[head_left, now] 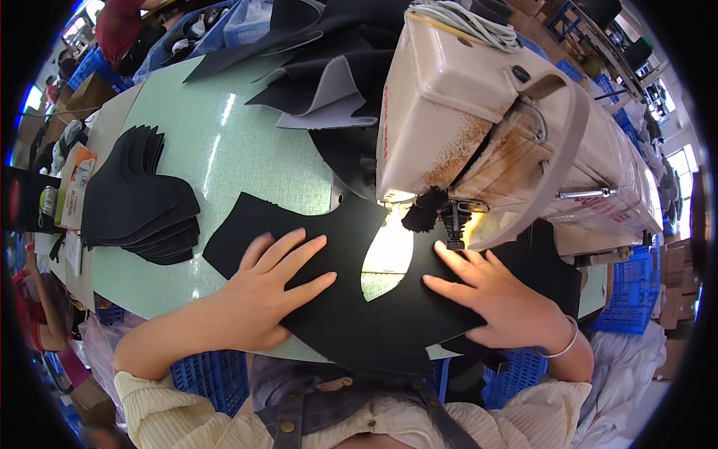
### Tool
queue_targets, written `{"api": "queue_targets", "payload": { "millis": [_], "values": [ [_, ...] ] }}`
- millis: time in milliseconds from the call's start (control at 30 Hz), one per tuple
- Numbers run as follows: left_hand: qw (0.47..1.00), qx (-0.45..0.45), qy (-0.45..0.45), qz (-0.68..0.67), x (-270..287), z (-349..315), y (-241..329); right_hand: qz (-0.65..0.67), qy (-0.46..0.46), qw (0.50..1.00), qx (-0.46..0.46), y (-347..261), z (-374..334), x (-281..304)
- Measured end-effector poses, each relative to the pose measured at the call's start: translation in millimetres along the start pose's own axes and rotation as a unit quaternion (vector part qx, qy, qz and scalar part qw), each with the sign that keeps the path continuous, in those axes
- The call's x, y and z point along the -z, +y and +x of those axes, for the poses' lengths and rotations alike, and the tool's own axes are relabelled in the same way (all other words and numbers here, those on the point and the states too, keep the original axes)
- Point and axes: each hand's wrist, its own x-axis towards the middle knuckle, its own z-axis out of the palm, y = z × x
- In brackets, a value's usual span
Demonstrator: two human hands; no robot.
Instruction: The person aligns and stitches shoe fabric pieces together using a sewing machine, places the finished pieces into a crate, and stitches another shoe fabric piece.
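Observation:
A black fabric piece (351, 318) lies flat on the green table, with a pointed oval opening at its middle through which the lit tabletop shows. My left hand (273, 284) rests palm down on its left part, fingers spread. On the opening's other side, my right hand (493, 284) presses flat with fingers apart, its fingertips close to the presser foot (455, 233). The white, rust-stained sewing machine (456, 97) stands over the cloth's far right part, and its lamp lights the opening. Whether the needle is in the fabric cannot be seen.
A fanned stack of black cut pieces (142, 202) lies at the table's left. Black and grey pieces (321, 82) are heaped at the back. Blue crates (628, 288) stand right of and below the green table (187, 97). Other people work at the far left.

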Motion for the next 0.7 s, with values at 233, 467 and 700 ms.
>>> {"api": "queue_targets", "payload": {
  "millis": [233,467,700],
  "values": [
    [0.986,-0.008,0.131,0.107,-37.5,20.9,-5.9,-0.181,0.125,0.975,0.032,2.0,23.1,-15.1],
    [0.994,0.013,0.101,-0.046,-30.6,53.9,-7.4,-0.27,0.138,0.952,0.044,0.7,47.5,-20.6],
    [0.979,-0.019,0.154,0.134,-44.0,66.3,7.0,-0.257,0.181,0.949,-0.011,-9.3,49.5,-36.7]
  ]
}}
